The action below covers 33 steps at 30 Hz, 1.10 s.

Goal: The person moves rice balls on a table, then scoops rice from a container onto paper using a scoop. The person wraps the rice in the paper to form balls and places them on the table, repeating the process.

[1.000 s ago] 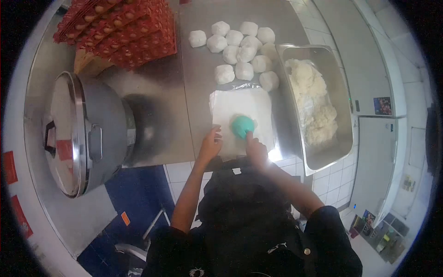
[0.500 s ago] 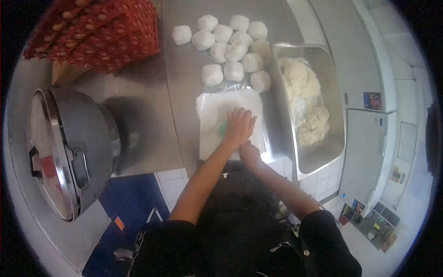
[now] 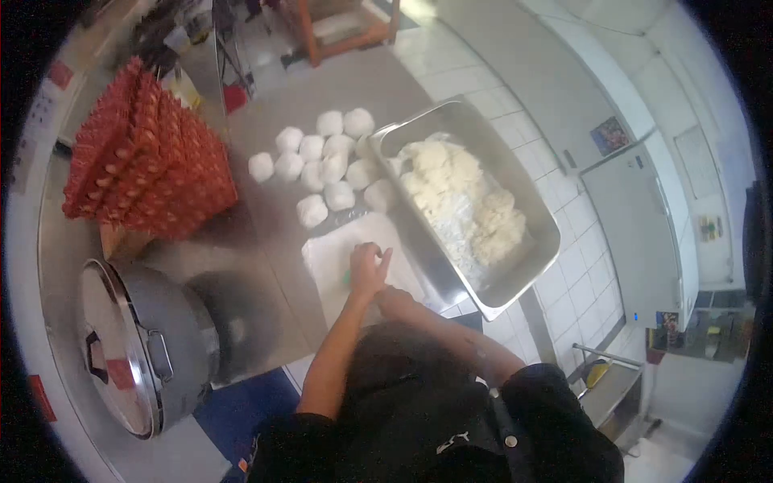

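White sheets (image 3: 326, 256) lie stacked on the steel table, with a green mark (image 3: 347, 278) beside my left hand. My left hand (image 3: 369, 271) rests over the sheets, its fingers curled and thumb raised; anything under the fingers is hidden. Close below it, at the near part of the stack, my right hand (image 3: 396, 304) is closed and blurred, and what it holds, if anything, cannot be made out. Beyond the sheets sit several round white dough balls (image 3: 339, 196). A deep steel tray (image 3: 527, 282) on the right holds loose pale dough (image 3: 439, 173).
Red egg trays (image 3: 153, 169) are stacked at the left. Nearer stands a large grey lidded pot (image 3: 173, 322). An orange-brown wooden stand (image 3: 312, 36) is beyond the table's far edge. White tiles (image 3: 523, 125) and a pale cabinet (image 3: 628, 217) lie to the right.
The view has shifted and turned, showing more of the room and the whole tray. My left hand's fingers, spread flat before, are now curled. My right hand remains closed just beneath it.
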### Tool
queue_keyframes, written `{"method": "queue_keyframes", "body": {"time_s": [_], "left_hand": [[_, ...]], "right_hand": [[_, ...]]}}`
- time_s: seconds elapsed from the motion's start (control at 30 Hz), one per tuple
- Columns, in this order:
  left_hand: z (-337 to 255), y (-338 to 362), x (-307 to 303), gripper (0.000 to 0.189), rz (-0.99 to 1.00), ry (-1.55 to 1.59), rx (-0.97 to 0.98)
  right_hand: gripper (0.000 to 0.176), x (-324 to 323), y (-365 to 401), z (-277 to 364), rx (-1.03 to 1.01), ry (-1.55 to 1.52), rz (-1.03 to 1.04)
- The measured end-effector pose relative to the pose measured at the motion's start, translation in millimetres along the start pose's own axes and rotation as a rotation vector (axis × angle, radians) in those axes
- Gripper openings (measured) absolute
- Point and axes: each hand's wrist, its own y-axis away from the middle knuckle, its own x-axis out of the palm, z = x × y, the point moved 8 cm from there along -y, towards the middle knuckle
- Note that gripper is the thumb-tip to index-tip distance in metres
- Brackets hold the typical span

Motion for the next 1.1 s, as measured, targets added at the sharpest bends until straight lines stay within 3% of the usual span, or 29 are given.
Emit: {"method": "queue_keyframes", "body": {"time_s": [0.1,0.2,0.4,0.5,0.6,0.67,0.77,0.8,0.87,0.97,1.03,1.1], "left_hand": [[23.9,22.8,-36.4,0.018,-0.3,0.312,-0.256],[48.2,73.6,-70.4,0.016,-0.197,0.252,-0.304],[49.0,174.9,-84.6,0.044,0.199,-0.162,-0.208],[41.2,190.8,-80.2,0.05,0.219,-0.337,-0.088],[34.0,193.2,-77.4,0.053,0.272,-0.384,-0.055],[29.9,190.7,-76.9,0.052,0.314,-0.412,-0.002],[36.7,192.2,-75.4,0.043,0.291,-0.382,0.065],[39.1,192.6,-73.4,0.039,0.28,-0.38,0.092],[44.2,195.2,-70.0,0.03,0.258,-0.38,0.139],[57.4,198.5,-54.9,0.02,0.334,-0.384,0.174],[56.4,189.4,-61.2,0.016,0.317,-0.298,0.128],[49.9,177.2,-68.9,0.013,0.31,-0.207,0.066]], "right_hand": [[0.051,-17.8,3.4,3.7,0.051,-0.15,-0.023],[0.051,-31.9,21.0,11.1,-0.153,-0.196,-0.269],[0.035,-79.2,54.0,25.5,-0.122,-0.358,-0.438],[0.031,-175.4,117.2,28.5,-0.132,-0.428,-0.827],[0.029,-233.6,140.9,-41.5,-0.047,-0.219,-1.1],[0.028,-248.1,138.8,-81.6,-0.003,-0.036,-0.996],[0.03,-218.1,105.6,-155.1,0.02,0.172,-0.739],[0.031,-216.8,113.9,-150.3,0.02,0.24,-0.797],[0.034,-213.6,130.0,-126.9,0.014,0.374,-0.908],[0.035,-223.1,165.8,-17.4,-0.257,0.09,-1.035],[0.034,-166.9,138.2,9.7,-0.314,-0.194,-0.685],[0.038,-106.3,125.3,46.6,-0.463,-0.059,-0.444]]}}
